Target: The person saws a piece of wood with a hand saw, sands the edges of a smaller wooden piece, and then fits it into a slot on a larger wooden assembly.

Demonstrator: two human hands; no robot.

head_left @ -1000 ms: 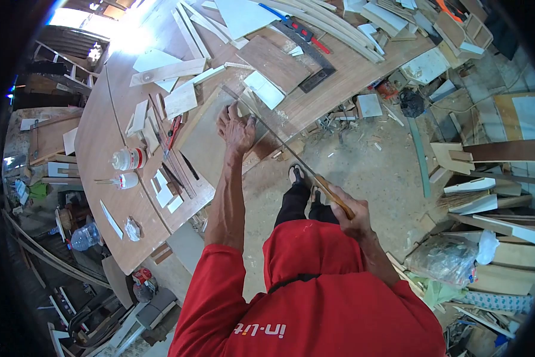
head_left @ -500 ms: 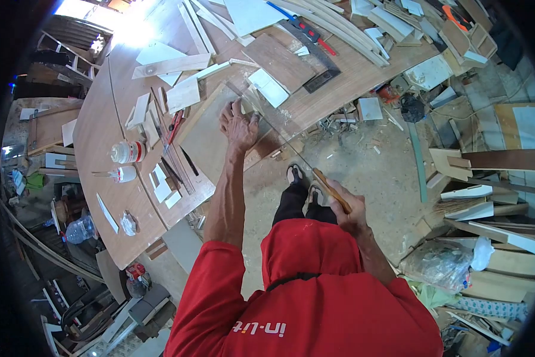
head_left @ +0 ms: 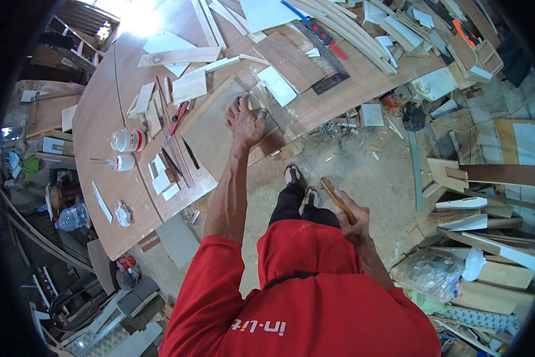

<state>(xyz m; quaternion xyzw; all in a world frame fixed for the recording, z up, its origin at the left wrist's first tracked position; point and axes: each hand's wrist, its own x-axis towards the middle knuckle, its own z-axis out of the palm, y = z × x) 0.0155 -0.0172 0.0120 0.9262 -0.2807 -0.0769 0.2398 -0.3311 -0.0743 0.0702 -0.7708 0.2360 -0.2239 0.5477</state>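
Note:
My right hand (head_left: pixel 352 221) is closed around the wooden handle (head_left: pixel 337 199) of a handsaw, out past the table's edge. The saw's thin blade is faint and points up toward the table. My left hand (head_left: pixel 243 121) presses down on a thin wooden board (head_left: pixel 212 138) with bent fingers, close to the table's front edge. A light wooden strip (head_left: pixel 206 110) runs along the board's far side. Left of the board lie a black-bladed tool (head_left: pixel 190 153) and red-handled pliers (head_left: pixel 177 121).
A glue jar (head_left: pixel 128 141) and a smaller white pot (head_left: pixel 123 163) stand on the worktable (head_left: pixel 94 107). A carpenter's square (head_left: pixel 330 82), a red and black tool (head_left: pixel 321 34) and wood offcuts lie farther back. Scrap wood and a plastic bag (head_left: pixel 431 273) crowd the floor at right.
My right hand has drawn the saw slightly back and down, away from the table. My left hand stays on the board. The whole view has shifted a little.

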